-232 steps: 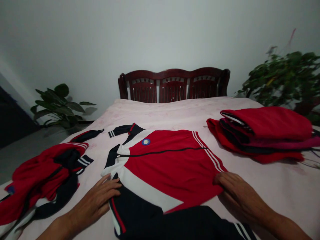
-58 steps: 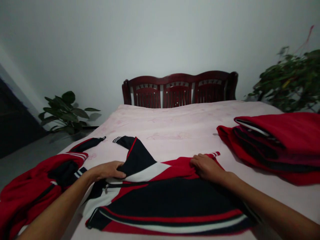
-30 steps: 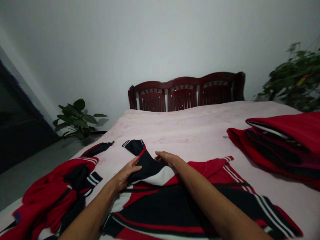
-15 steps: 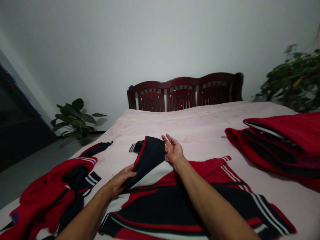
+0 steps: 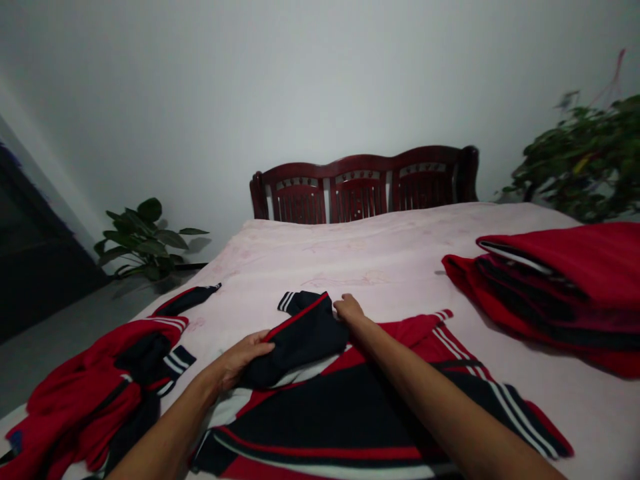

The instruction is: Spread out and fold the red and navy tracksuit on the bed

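A dark navy, red and white jacket (image 5: pixel 320 407) with striped cuffs and hem lies spread on the bed in front of me. One navy sleeve (image 5: pixel 305 337) with red piping is folded over across its far left part, the striped cuff pointing to the far left. My left hand (image 5: pixel 245 357) is closed on the near left edge of that sleeve, thumb on top. At the sleeve's far right end is my right hand (image 5: pixel 350 309), its fingers curled in against the navy cloth; the fingertips are partly hidden.
A crumpled red and navy jacket (image 5: pixel 90 393) lies at the left. Folded red garments (image 5: pixel 560 267) are stacked at the right on the pink bedsheet (image 5: pixel 400 253). Beyond stands a dark wooden headboard (image 5: pixel 357 187), with potted plants (image 5: pixel 145 240) on either side.
The raised sleeve fold has come down lower and flatter. My right hand has gone from spread fingers to curled ones at the cloth. My left hand keeps its hold.
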`<move>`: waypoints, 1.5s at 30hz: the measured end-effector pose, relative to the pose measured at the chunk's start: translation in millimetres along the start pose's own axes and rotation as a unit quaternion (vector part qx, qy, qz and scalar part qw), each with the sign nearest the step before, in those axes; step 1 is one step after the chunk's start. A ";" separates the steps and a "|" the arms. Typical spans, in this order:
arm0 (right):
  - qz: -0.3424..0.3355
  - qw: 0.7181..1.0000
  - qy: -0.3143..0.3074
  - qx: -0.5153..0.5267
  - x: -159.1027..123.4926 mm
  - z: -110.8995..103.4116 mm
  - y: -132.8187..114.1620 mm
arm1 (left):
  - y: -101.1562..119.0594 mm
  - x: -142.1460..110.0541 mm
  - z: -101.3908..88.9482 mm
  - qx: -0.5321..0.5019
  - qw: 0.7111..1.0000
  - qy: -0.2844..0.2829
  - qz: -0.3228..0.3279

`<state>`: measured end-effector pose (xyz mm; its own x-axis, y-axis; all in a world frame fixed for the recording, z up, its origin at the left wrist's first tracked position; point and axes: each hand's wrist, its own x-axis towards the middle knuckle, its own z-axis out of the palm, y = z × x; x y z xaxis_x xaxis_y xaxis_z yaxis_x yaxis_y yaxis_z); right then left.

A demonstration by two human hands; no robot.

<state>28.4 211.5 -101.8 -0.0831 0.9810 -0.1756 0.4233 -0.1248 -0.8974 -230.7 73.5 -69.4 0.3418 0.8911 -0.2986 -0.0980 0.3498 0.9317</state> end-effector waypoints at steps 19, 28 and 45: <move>-0.445 0.718 -0.055 -0.533 -23.8 -116.6 -92.4 | 3.7 -11.4 -24.0 0.066 0.997 0.017 0.046; -0.172 0.854 -0.072 -0.486 -96.1 -240.1 -125.8 | 20.5 -0.1 -21.0 0.109 0.993 0.018 0.047; -0.159 0.895 -0.001 -0.418 -112.6 -184.6 13.4 | -4.3 6.9 -9.8 0.594 0.749 0.250 0.154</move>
<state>209.9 126.9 -19.3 -0.3209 0.9465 0.0338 0.9041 0.3168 -0.2868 -237.0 81.0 -77.4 0.0526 0.9775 0.2040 0.9024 -0.1341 0.4095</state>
